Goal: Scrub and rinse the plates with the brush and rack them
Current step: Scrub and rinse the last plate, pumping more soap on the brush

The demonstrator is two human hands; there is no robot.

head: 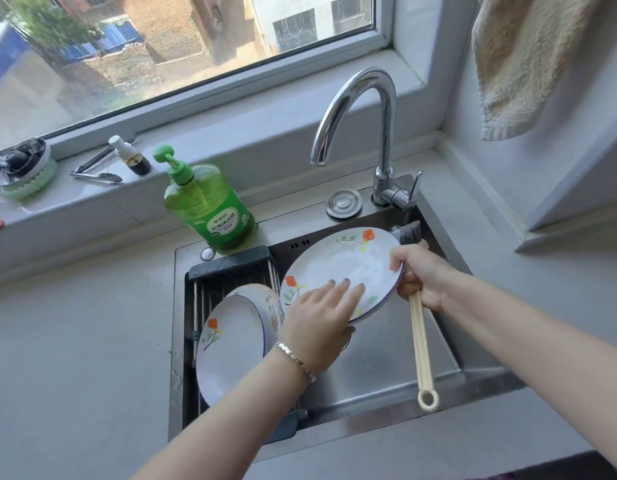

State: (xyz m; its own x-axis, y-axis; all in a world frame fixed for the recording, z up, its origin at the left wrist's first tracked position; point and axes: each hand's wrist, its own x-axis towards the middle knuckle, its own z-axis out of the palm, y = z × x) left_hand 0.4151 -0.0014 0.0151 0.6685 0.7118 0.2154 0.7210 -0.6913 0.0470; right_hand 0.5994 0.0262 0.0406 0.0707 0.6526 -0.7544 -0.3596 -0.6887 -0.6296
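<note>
A white plate with red flowers (338, 261) is tilted above the sink (379, 362), below the tap. My right hand (421, 275) grips its right rim with the thumb on the face, and the same hand holds the cream-handled brush (421, 344), whose dark bristles stick up behind the plate. My left hand (321, 320) lies with straight fingers on the plate's lower face. Several matching plates (231, 344) stand on edge in the rack (231, 268) across the sink's left side.
A green dish-soap pump bottle (210, 206) stands at the sink's back left corner. The chrome tap (366, 133) arches over the basin; no water is visible. A small bottle (130, 155), tongs (96, 173) and a tin sit on the window sill. A towel (521, 60) hangs at the upper right.
</note>
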